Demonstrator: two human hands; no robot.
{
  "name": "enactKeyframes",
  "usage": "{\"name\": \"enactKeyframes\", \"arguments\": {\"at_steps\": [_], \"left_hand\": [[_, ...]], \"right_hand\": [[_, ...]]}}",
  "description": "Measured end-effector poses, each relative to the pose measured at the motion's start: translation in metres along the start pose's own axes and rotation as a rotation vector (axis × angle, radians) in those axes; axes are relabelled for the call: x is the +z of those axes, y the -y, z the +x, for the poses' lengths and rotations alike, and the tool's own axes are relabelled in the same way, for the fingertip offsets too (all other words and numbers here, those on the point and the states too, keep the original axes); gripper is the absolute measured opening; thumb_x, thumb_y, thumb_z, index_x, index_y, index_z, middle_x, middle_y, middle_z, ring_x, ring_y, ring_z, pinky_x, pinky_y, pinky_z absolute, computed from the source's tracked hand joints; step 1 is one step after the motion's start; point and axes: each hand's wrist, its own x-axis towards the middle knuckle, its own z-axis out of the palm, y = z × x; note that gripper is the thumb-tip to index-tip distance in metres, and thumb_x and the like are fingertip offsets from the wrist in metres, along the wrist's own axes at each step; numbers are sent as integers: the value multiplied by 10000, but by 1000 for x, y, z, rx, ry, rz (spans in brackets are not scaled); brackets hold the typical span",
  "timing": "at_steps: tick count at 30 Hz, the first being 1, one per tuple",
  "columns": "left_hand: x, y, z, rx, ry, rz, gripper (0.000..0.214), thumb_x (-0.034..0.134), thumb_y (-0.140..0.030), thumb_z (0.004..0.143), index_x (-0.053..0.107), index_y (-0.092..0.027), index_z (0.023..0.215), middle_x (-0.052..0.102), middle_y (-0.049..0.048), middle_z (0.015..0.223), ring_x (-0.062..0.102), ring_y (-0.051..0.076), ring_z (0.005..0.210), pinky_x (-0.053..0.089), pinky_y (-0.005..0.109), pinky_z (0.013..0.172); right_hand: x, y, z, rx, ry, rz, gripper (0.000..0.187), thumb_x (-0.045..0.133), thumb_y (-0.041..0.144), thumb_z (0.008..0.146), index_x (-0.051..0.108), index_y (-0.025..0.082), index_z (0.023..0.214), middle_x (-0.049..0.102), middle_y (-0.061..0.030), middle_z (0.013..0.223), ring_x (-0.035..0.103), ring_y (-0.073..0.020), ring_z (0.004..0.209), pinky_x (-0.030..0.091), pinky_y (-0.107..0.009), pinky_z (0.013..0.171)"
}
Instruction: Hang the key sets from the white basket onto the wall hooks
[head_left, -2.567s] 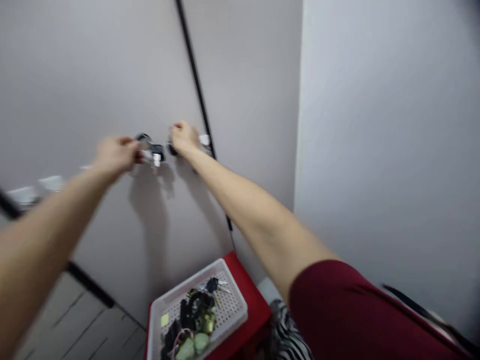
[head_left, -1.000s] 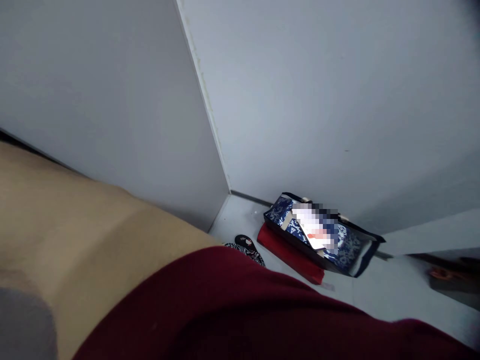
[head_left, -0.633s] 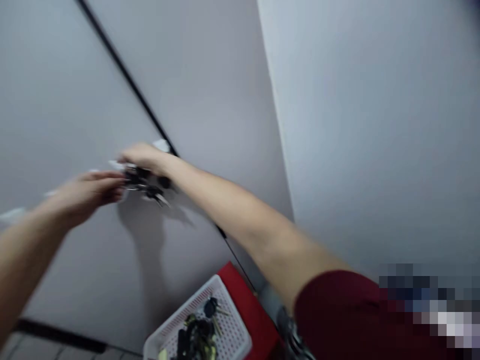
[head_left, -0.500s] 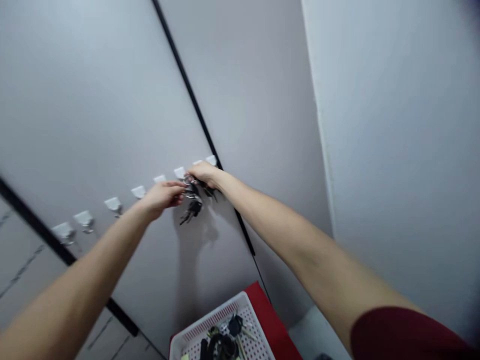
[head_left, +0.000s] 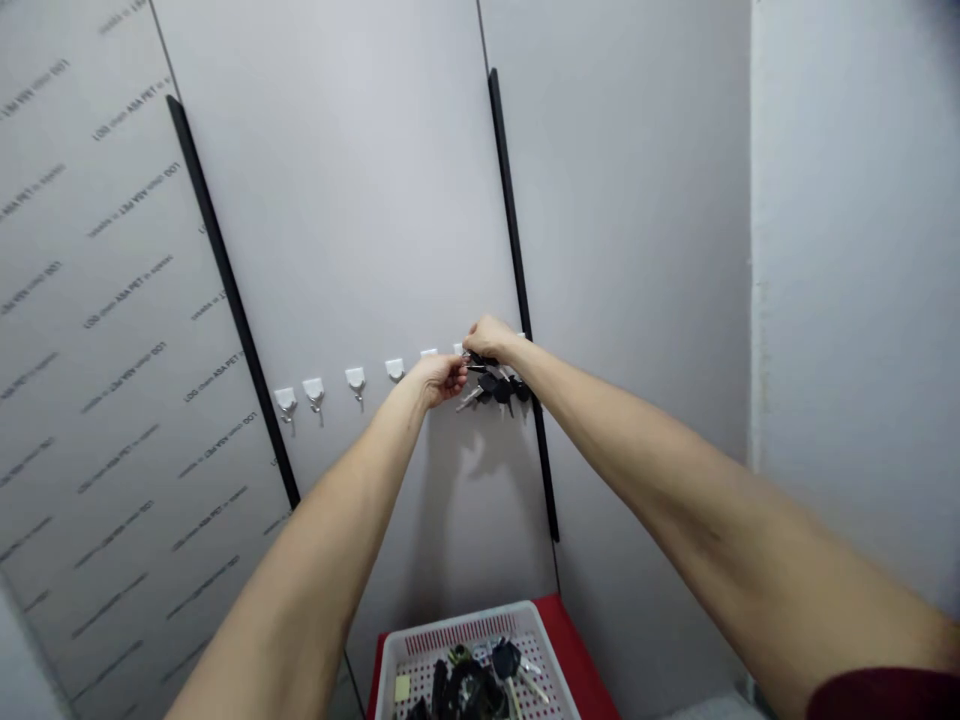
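both arms were stretched out to the grey cabinet door (head_left: 360, 200). the right hand (head_left: 489, 338) had its grip pinched shut on the top of a bunch of keys (head_left: 498, 386), pressed up close to the door at the right end of a row of white hooks (head_left: 355, 378). the left hand (head_left: 439, 378) came in from the left side, its grip closed narrow on the same bunch, fingertips right at the metal bits. the dark key heads hung just under the right hand, next to the black vertical strip (head_left: 517, 280). honestly couldn't tell if the bunch was on a hook or not, the hands covered that bit. down below, a white basket (head_left: 465, 632) with more keys (head_left: 480, 685) in it sat on a red stool (head_left: 576, 650).
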Motion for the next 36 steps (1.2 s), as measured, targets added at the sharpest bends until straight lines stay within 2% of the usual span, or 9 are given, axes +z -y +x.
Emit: {"name": "enactKeyframes", "arguments": {"at_steps": [3,7,13,17,21,23,28,32,36], "left_hand": [[-1,3,-1,-51,-2,39,146,374,-99,677,413,-123,538,389,-55,384,360,10,336,283,124,383],[-6,13,-2,-90,27,75,142,388,-96,665,412,-121,527,397,-50,385,372,19,342,289,136,387],[-1,31,-3,-126,66,160,158,389,-96,659,400,-120,503,400,-48,375,370,20,335,294,144,394],[7,33,-8,-66,79,234,155,386,-103,655,390,-131,503,403,-52,371,367,21,338,289,150,404],[-2,49,-29,33,120,331,134,423,-129,630,393,-145,501,415,-55,367,366,31,347,266,152,400],[-13,77,-46,64,165,465,153,430,-154,621,387,-149,473,391,-56,339,345,38,335,251,158,387],[-41,192,-96,-3,119,599,106,382,-182,631,392,-173,526,386,-60,371,353,68,356,260,179,386],[-57,272,-125,54,67,742,83,341,-184,649,424,-176,641,479,-36,513,446,89,518,323,181,505],[-64,308,-139,-13,34,878,102,356,-145,629,444,-191,654,523,-20,614,472,99,621,336,172,580]], "right_hand": [[0,2,-5,-52,72,-28,155,460,154,566,570,65,629,515,-32,539,434,-61,489,290,-165,452],[15,-14,-20,-124,122,167,132,470,196,579,564,107,603,472,12,472,370,-45,420,265,-156,394],[44,-43,-36,-115,68,373,178,434,250,612,554,119,607,491,16,478,373,-43,414,281,-151,396],[39,-38,-44,-147,28,363,154,434,179,585,564,129,650,526,12,512,429,-55,465,323,-152,449],[31,-39,-65,-183,232,464,245,363,136,611,557,139,760,571,-5,621,476,-62,514,361,-162,487],[33,-49,-75,-186,222,482,249,386,150,610,550,145,797,581,-16,722,497,-69,593,379,-171,557],[50,-75,-76,85,-331,342,329,463,304,593,502,147,880,546,-43,833,491,-110,724,373,-222,662],[59,-69,-69,124,-370,187,379,465,376,594,479,184,920,536,-39,848,484,-149,771,364,-258,652],[63,-56,-71,141,-333,81,401,460,398,603,444,221,963,526,-44,900,478,-183,809,354,-276,620]]}}
